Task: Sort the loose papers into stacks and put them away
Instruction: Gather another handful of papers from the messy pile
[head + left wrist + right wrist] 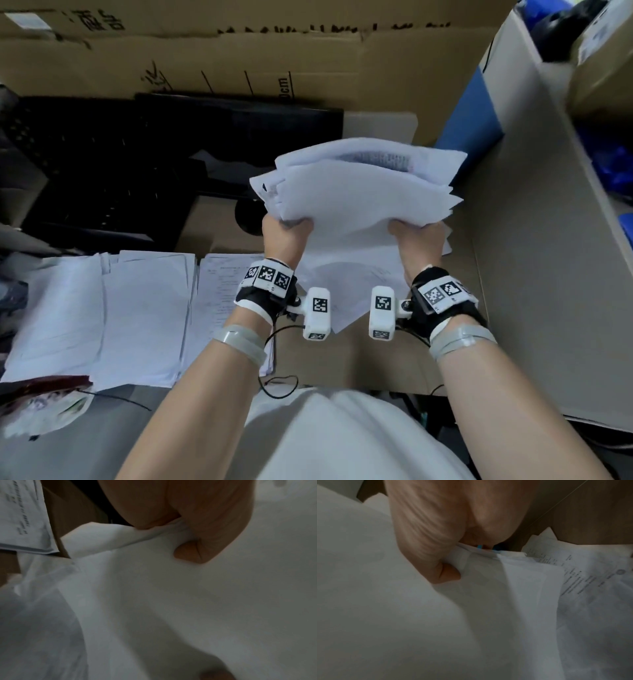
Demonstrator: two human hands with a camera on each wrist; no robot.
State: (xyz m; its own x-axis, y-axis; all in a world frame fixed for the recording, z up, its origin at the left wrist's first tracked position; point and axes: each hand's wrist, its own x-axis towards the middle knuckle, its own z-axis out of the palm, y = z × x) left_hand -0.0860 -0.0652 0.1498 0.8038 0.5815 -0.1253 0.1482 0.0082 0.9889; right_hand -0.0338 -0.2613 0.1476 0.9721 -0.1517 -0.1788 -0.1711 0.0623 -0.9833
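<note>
We hold a loose bundle of papers (359,192) up in front of us with both hands, the left hand (284,236) gripping its near left corner and the right hand (416,241) its near right corner, thumbs on top and the fingers (188,551) curled round the sheets. Below and to our left, three sorted stacks (144,318) lie side by side on the bench (113,428). A tall cardboard box (534,274) stands to our right.
</note>
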